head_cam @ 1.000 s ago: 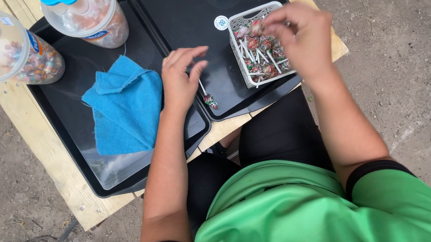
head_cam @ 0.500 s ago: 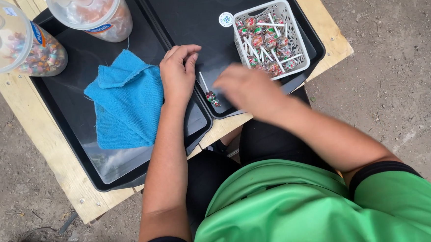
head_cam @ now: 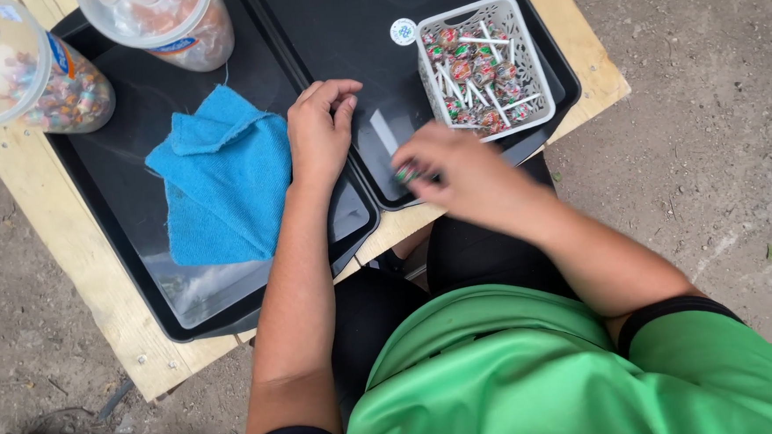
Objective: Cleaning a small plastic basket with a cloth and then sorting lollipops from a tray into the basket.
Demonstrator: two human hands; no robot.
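My right hand (head_cam: pixel 459 173) hovers over the near edge of the right black tray (head_cam: pixel 354 34), pinching a small wrapped lollipop (head_cam: pixel 406 173) at its fingertips. My left hand (head_cam: pixel 318 134) rests palm down across the seam between the two black trays, fingers curled, holding nothing visible. A white plastic basket (head_cam: pixel 532 68) full of several wrapped lollipops sits on the right tray, beyond my right hand. A blue cloth (head_cam: pixel 224 183) lies on the left tray (head_cam: pixel 141 247), just left of my left hand.
Two clear plastic jars of candies, one (head_cam: pixel 31 73) at the far left and one (head_cam: pixel 169 21) at the top, stand on the left tray. A round white sticker (head_cam: pixel 403 31) lies by the basket. The trays sit on a wooden table (head_cam: pixel 72 269) over bare dirt ground.
My right hand has left the basket and come down to the tray's near edge, now holding a lollipop. The left hand has stayed put.
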